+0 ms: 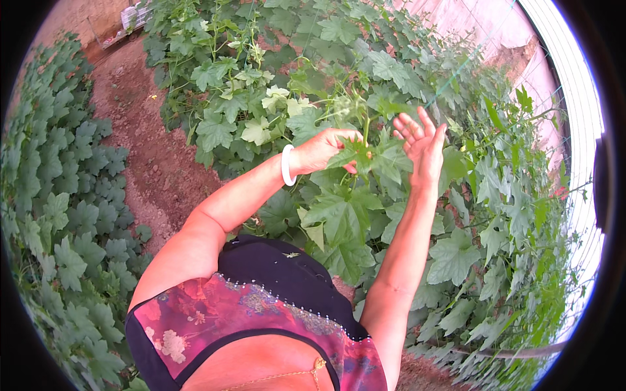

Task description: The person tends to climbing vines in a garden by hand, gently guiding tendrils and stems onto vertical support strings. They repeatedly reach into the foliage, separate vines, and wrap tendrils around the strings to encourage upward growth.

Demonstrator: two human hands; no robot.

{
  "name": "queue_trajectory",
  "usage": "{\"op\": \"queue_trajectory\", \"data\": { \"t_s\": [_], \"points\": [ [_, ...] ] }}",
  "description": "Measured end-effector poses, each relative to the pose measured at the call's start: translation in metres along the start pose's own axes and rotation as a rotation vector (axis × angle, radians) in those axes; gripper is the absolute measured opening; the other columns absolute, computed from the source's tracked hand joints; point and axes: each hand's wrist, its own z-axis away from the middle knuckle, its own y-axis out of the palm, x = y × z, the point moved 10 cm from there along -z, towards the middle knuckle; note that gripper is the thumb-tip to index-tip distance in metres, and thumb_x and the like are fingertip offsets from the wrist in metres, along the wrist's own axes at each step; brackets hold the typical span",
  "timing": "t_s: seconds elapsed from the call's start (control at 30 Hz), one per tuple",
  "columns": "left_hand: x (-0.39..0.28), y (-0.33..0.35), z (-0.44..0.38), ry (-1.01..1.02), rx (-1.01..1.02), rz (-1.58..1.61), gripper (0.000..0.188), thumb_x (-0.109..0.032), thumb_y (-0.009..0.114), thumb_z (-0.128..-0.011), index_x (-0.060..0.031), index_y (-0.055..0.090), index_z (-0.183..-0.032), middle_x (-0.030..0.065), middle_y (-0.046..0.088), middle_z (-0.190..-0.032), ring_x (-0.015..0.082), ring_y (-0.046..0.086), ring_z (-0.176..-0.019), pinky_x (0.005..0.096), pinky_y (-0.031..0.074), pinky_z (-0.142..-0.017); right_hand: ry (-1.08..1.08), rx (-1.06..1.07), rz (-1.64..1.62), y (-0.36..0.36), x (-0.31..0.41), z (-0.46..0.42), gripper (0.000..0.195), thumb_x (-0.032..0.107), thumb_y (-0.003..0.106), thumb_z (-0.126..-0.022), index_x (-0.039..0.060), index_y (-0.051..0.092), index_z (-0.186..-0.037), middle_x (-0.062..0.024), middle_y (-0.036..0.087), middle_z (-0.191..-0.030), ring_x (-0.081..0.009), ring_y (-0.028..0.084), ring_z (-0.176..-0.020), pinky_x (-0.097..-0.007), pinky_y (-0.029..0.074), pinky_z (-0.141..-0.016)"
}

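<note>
My left hand [325, 149], with a white bangle [288, 165] on its wrist, has its fingers around the stem of a leafy climbing vine [367, 128]; leaves hide part of the fingers. Right of that stem, my right hand [421, 144] is raised with palm showing and fingers apart, holding nothing. A green string [467, 68] runs from the upper right down to near its fingertips. Broad lobed leaves [342, 215] hang below and between my hands.
Dense vines [455, 256] surround my arms. A bare soil path [151, 171] runs on the left, beside another row of plants [73, 215]. A white plastic crate [134, 17] lies at the path's far end. Pale sheeting [513, 29] and a bright curved edge [577, 73] bound the right.
</note>
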Motion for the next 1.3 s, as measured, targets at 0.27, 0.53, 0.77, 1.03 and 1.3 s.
{"op": "queue_trajectory", "data": {
  "t_s": [0.27, 0.53, 0.77, 1.03, 1.3],
  "points": [
    [0.019, -0.033, -0.004, -0.130, -0.298, -0.021, 0.024, -0.010, 0.066, -0.088, -0.0006, 0.053, -0.105, 0.0136, 0.067, -0.091, 0.0222, 0.068, -0.083, 0.0307, 0.055, -0.064, -0.159, -0.082, 0.537, -0.041, -0.003, 0.063, 0.011, 0.010, 0.059, -0.093, 0.0036, 0.062, -0.101, -0.0040, 0.066, -0.093, -0.0135, 0.061, -0.089, -0.0286, 0.046, -0.087],
    [0.025, -0.004, -0.030, -0.079, -0.241, -0.062, 0.023, -0.007, 0.067, -0.086, -0.0020, 0.055, -0.105, 0.0092, 0.068, -0.087, 0.0159, 0.068, -0.067, 0.0214, 0.044, -0.043, -0.721, 0.196, -0.695, -0.039, 0.198, 0.134, 0.018, 0.002, 0.062, -0.086, 0.0054, 0.058, -0.103, 0.0007, 0.054, -0.074, -0.0093, 0.047, -0.065, -0.0246, 0.041, -0.057],
    [0.040, 0.018, -0.039, -0.135, -0.082, -0.153, 0.030, -0.005, 0.064, -0.086, -0.0019, 0.059, -0.115, 0.0074, 0.068, -0.090, 0.0086, 0.061, -0.062, 0.0193, 0.041, -0.043, -0.058, -0.042, 0.349, -0.044, 0.040, 0.109, 0.012, 0.004, 0.069, -0.083, 0.0050, 0.063, -0.094, -0.0029, 0.066, -0.085, -0.0106, 0.064, -0.077, -0.0217, 0.047, -0.065],
    [0.027, 0.045, -0.059, -0.085, 0.128, -0.196, 0.024, -0.012, 0.058, -0.086, -0.0053, 0.068, -0.106, 0.0039, 0.065, -0.093, 0.0106, 0.060, -0.076, 0.0253, 0.051, -0.066, 0.080, -0.001, 0.529, -0.056, -0.030, 0.096, 0.012, 0.004, 0.067, -0.084, 0.0032, 0.065, -0.096, 0.0021, 0.061, -0.079, -0.0052, 0.051, -0.069, -0.0208, 0.043, -0.065],
    [0.035, 0.039, -0.081, -0.240, -0.067, -0.237, 0.018, -0.026, 0.071, -0.081, -0.0092, 0.071, -0.074, -0.0024, 0.060, -0.067, 0.0083, 0.052, -0.065, 0.0237, 0.039, -0.055, 0.135, -0.184, 0.826, -0.074, -0.018, 0.076, 0.013, 0.012, 0.065, -0.086, 0.0018, 0.064, -0.094, 0.0001, 0.062, -0.075, -0.0078, 0.056, -0.061, -0.0226, 0.046, -0.057]
  ]
}}
